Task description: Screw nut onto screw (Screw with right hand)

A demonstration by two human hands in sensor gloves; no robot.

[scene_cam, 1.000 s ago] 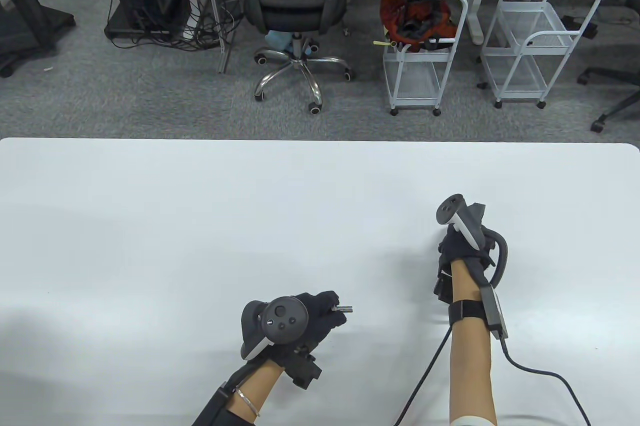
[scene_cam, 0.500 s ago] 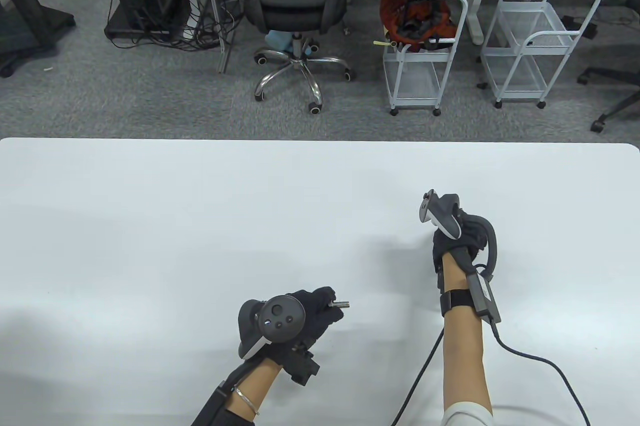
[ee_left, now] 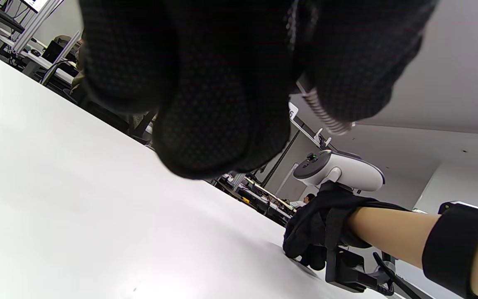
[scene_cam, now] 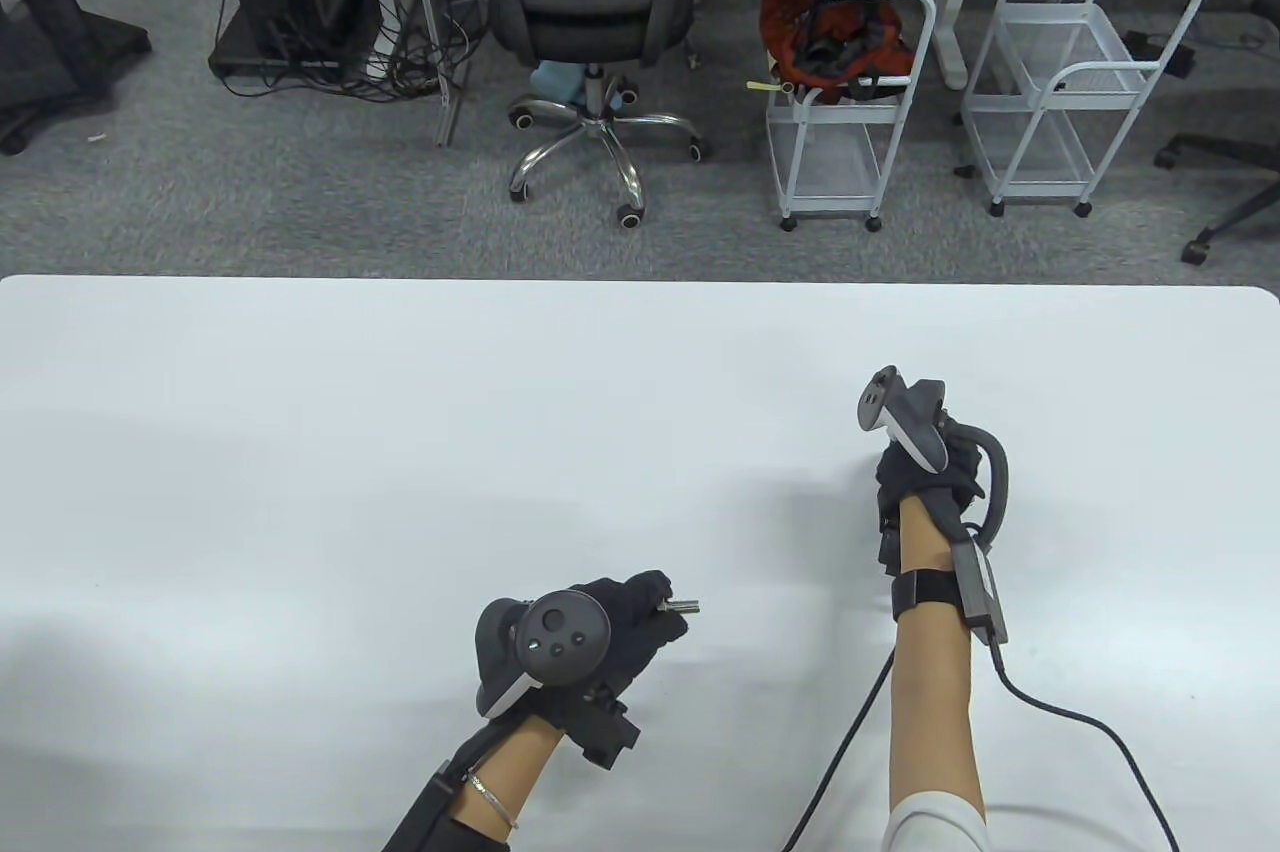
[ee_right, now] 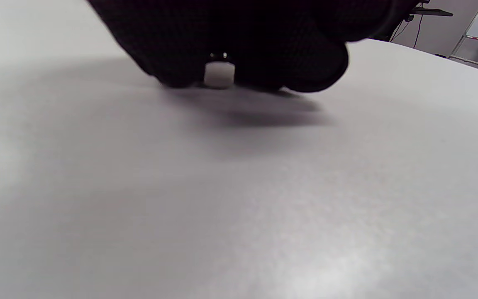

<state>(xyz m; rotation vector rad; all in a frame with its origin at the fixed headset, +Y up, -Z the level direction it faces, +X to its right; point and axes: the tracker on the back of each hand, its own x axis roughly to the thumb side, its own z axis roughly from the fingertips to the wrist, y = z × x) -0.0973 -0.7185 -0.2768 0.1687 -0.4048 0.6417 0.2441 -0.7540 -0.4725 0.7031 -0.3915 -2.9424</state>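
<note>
My left hand (scene_cam: 662, 604) grips a metal screw (scene_cam: 685, 606) near the table's front edge, its threaded end pointing right. The threaded shaft (ee_left: 326, 116) sticks out between the gloved fingers (ee_left: 222, 116) in the left wrist view. My right hand (scene_cam: 888, 470) is to the right and farther back, fingers down on the white table (scene_cam: 300, 442). In the right wrist view its fingertips (ee_right: 172, 66) pinch a small pale nut (ee_right: 219, 74) that sits on the tabletop. The nut is hidden in the table view. The right hand also shows in the left wrist view (ee_left: 318, 236).
A black cable (scene_cam: 1080, 722) runs from my right wrist across the table to the front edge. Beyond the table's far edge stand an office chair (scene_cam: 585, 12) and two white carts (scene_cam: 850, 102).
My right hand shifted left and away, then back a little to the right, staying low on the table. My left hand with the screw drifted slightly left and has held still since.
</note>
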